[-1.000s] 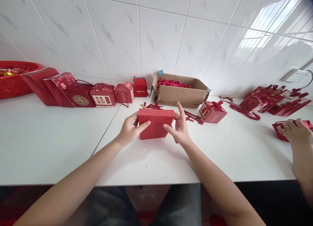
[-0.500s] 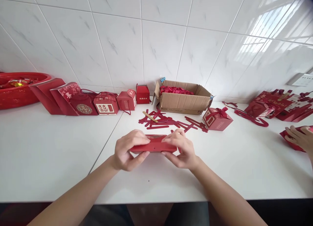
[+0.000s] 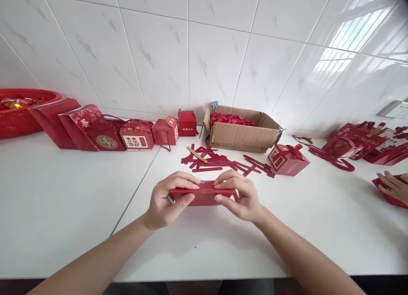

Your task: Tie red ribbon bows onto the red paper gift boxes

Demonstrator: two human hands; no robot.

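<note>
A red cardboard gift box (image 3: 204, 198) is between my hands at the front middle of the table. My left hand (image 3: 168, 199) grips its left end, thumb on the near face and fingers over the top edge. On the right end, my right hand (image 3: 239, 196) holds it in the same way. The far side of the box is mostly hidden. Just beyond lies a loose pile of dark red strips (image 3: 219, 161) with one gold strip (image 3: 196, 154) on top. A finished-looking red box with a ribbon bow (image 3: 288, 160) stands right of the pile.
A cardboard carton (image 3: 244, 135) of red ribbons stands by the tiled wall. Several red gift boxes (image 3: 137, 135) line the back left, near a red basin (image 3: 22, 120). More red bags (image 3: 379, 144) stand at right, where another person's hand (image 3: 395, 186) rests on red packaging.
The red box has tipped in my hands: its near face now shows taller, with the top edge folded to a straight line. My fingers have shifted slightly; the view has moved a little.
</note>
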